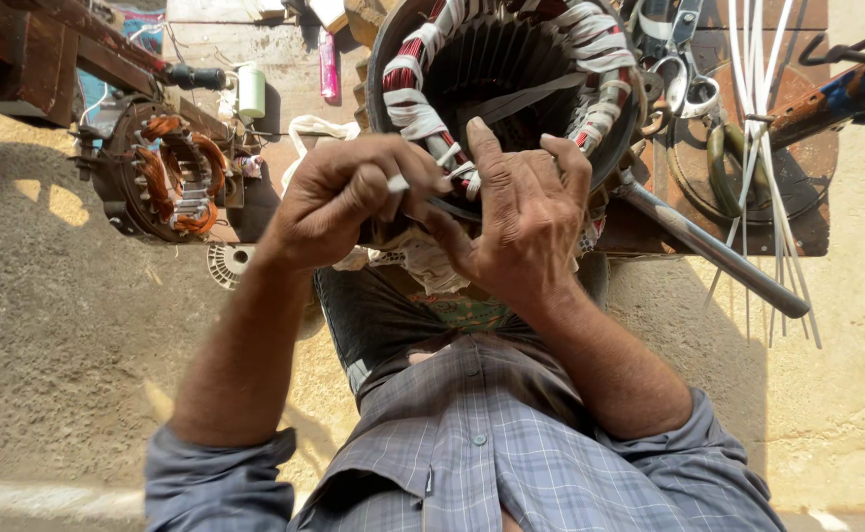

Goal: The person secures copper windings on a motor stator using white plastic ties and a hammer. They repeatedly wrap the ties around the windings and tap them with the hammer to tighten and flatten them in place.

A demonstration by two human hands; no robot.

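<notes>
A large round motor stator (511,59) with red windings wrapped in white tape lies on a low bench in front of me. My left hand (339,197) pinches the end of a white tape strip (398,182) at the stator's near rim. Close beside it, my right hand (526,222) curls over the same rim with the thumb raised, gripping the taped winding. A thin dark strip (449,208) runs between the two hands. My palms hide the winding under them.
A smaller stator with copper coils (171,177) sits at the left. Scissors (684,69), a bundle of thin white strips (760,148) and a long metal bar (713,251) lie at the right. A white bottle (251,91) and pink tube (328,64) lie behind. Sandy ground surrounds the bench.
</notes>
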